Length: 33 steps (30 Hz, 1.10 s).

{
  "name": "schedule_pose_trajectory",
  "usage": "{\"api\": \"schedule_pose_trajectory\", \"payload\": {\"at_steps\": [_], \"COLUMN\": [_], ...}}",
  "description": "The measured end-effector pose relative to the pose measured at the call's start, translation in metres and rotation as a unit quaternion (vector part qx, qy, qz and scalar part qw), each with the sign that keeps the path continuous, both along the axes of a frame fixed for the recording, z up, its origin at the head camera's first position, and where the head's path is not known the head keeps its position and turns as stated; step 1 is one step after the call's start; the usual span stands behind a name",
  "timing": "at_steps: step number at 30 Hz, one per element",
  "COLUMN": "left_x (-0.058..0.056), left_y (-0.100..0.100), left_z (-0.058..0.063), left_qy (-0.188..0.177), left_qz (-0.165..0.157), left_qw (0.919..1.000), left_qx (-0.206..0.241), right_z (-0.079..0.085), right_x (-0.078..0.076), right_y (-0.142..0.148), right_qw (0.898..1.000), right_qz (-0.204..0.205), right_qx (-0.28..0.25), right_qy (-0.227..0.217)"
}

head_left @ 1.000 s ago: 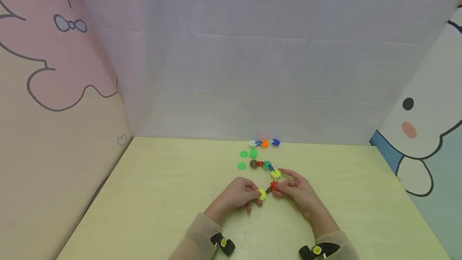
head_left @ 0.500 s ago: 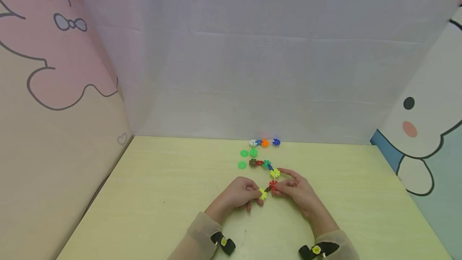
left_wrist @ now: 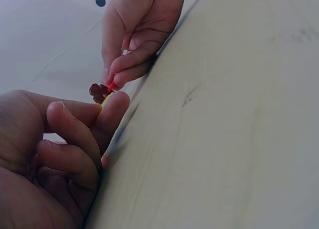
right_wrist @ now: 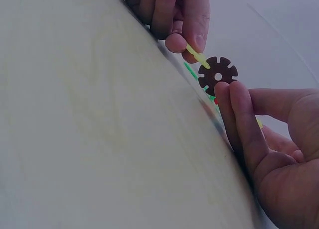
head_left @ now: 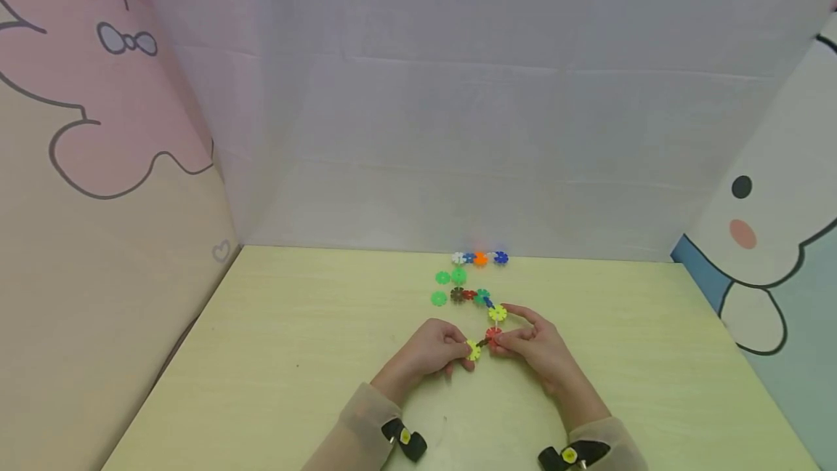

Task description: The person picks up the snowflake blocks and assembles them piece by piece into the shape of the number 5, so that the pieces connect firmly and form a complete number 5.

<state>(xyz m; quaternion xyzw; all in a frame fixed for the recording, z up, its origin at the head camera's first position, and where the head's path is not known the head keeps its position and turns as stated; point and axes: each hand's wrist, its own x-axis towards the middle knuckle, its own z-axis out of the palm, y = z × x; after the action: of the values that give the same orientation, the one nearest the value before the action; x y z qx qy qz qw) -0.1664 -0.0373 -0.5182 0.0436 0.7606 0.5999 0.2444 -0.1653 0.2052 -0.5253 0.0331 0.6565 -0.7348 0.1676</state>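
Observation:
In the head view, my left hand (head_left: 434,349) pinches a yellow snowflake disc (head_left: 474,350) between thumb and fingers. My right hand (head_left: 539,347) pinches a red snowflake disc (head_left: 493,335), its index finger reaching beside another yellow disc (head_left: 498,313). Between the hands is a brown disc (right_wrist: 218,75), seen flat-on in the right wrist view. There, the left hand's yellow disc (right_wrist: 197,55) stands edge-on and meets the brown disc's notched rim. From the red disc, the joined chain runs away through the farther yellow, blue, teal (head_left: 482,296), red and dark brown (head_left: 458,295) discs. Fingertips partly cover both pinched discs.
Two loose green discs (head_left: 439,299) lie left of the chain on the pale table (head_left: 294,325). Farther back, a green disc (head_left: 459,276) leads to a row of white, blue and orange discs (head_left: 480,259) near the curtain (head_left: 418,129).
A small gap between the left hand's yellow disc and the brown disc has closed; they now meet. The right hand and the chain's near end have shifted slightly left.

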Motion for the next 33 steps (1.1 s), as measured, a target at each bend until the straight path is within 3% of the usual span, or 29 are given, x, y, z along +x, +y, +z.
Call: {"api": "schedule_pose_trajectory", "payload": {"at_steps": [16,26,33], "left_x": [0.001,-0.002,-0.002], "left_y": [0.0,-0.001,-0.004], "left_z": [-0.002,0.0,0.001], "left_qy": [0.006,0.015,0.02], "left_qz": [-0.006,-0.026,-0.049], "left_qw": [0.9995,0.9995,0.9986], "left_qx": [0.031,0.011,0.004], "right_z": [0.003,0.003,0.009], "right_x": [0.002,0.002,0.002], "right_y": [-0.002,0.002,0.01], "right_qw": [1.0,1.0,0.999], "right_qz": [0.022,0.018,0.011], "right_qx": [-0.004,-0.005,0.032], "right_qy": [0.0,0.002,0.006]}}
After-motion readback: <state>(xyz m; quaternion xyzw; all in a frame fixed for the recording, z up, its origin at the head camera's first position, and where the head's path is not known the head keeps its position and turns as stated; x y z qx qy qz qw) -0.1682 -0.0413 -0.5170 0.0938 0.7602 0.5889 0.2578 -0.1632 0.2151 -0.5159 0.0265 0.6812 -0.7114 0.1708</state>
